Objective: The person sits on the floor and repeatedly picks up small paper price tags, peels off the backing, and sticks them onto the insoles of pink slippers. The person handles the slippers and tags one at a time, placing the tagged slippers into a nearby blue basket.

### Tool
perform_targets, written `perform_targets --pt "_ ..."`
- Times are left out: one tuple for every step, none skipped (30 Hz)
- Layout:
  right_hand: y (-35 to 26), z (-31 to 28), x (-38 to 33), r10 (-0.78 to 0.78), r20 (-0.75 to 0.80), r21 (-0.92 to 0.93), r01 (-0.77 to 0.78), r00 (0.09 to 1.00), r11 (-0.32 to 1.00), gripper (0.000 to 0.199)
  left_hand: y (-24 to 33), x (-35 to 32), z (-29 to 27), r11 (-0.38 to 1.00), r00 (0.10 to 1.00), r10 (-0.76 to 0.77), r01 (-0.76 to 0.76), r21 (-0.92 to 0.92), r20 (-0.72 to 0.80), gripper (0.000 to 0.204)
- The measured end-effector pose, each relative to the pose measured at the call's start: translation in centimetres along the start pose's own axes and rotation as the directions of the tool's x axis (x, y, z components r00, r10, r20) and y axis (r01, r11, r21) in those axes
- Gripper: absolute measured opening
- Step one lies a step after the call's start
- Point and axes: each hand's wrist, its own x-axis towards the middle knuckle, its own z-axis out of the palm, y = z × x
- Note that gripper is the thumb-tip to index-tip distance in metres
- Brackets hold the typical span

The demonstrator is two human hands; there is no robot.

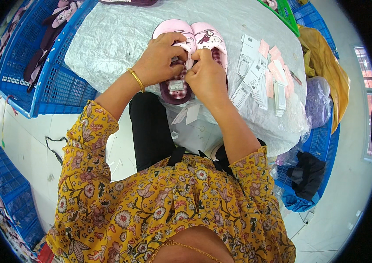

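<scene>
A pair of pink slippers lies side by side on the plastic-covered table, toes pointing away from me. The left slipper [178,91] shows a dark red checked insole with a label; the right slipper [211,37] has a cartoon print on its upper. My left hand [162,59] is curled over the left slipper's upper, fingers gripping its opening edge. Between the two slippers, my right hand [208,81] is closed in a pinch at their inner edges; what it pinches is hidden. White paper tags [190,114] hang below the heels at the table's near edge.
Loose white labels [251,65] and pink tags [277,65] lie right of the slippers. Blue crates [63,83] holding slippers stand at the left, another blue crate [10,193] lower left. Brown cloth [326,65] and a dark garment [306,175] lie over crates at the right.
</scene>
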Motion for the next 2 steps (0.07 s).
perform_targets --pt "-0.2 0.15 0.05 -0.013 -0.013 -0.056 0.012 1.0 0.998 0.036 -0.11 -0.04 0.05 1.0 1.0 0.005 -0.005 0.0 0.002 0.02" --pt "-0.44 0.3 0.1 -0.026 -0.026 -0.113 0.023 0.999 0.993 0.037 -0.27 -0.11 0.17 1.0 1.0 -0.025 0.025 0.001 0.015 0.017"
